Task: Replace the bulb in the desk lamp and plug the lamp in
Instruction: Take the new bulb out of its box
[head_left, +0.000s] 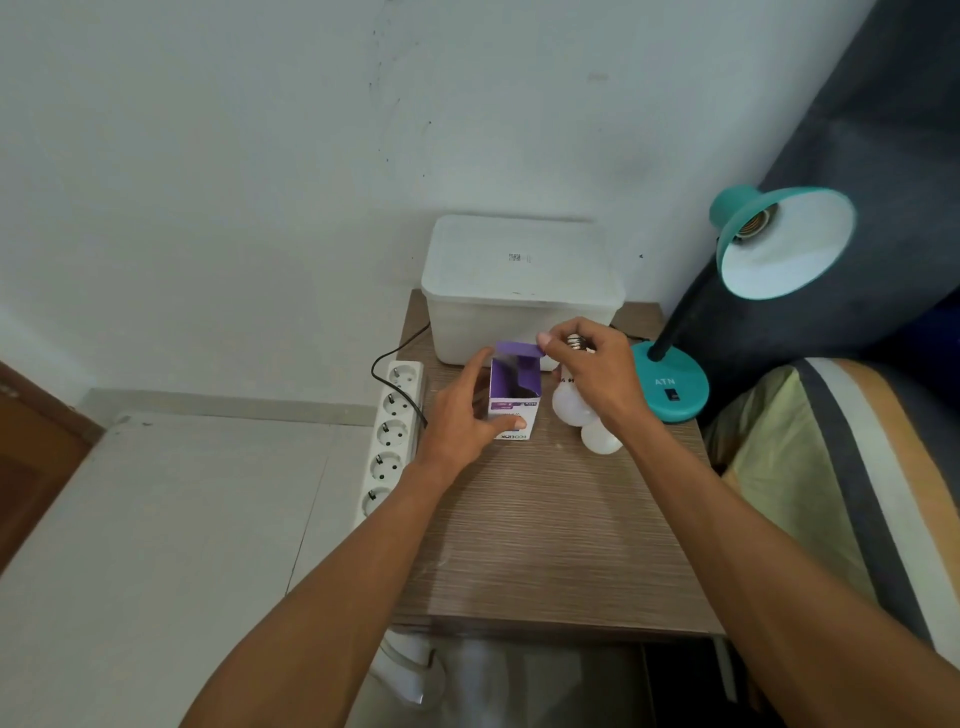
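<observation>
A teal desk lamp stands at the table's back right, its base (675, 387) on the wood and its shade (784, 244) tilted toward me. The brass socket (756, 223) inside the shade is empty. My left hand (462, 415) grips a small purple and white bulb box (511, 410) that stands upright with its top flap open. My right hand (602, 369) holds a white bulb (569, 408) by its metal screw base, globe down, just right of the box, with the thumb touching the flap. A second white bulb (600, 441) lies on the table under my right wrist.
A white power strip (392, 436) with several free sockets lies along the wooden table's (545, 545) left edge, and a black cord (384, 358) loops over it. A lidded white plastic container (519, 291) stands against the wall. Bedding (831, 467) borders the right side.
</observation>
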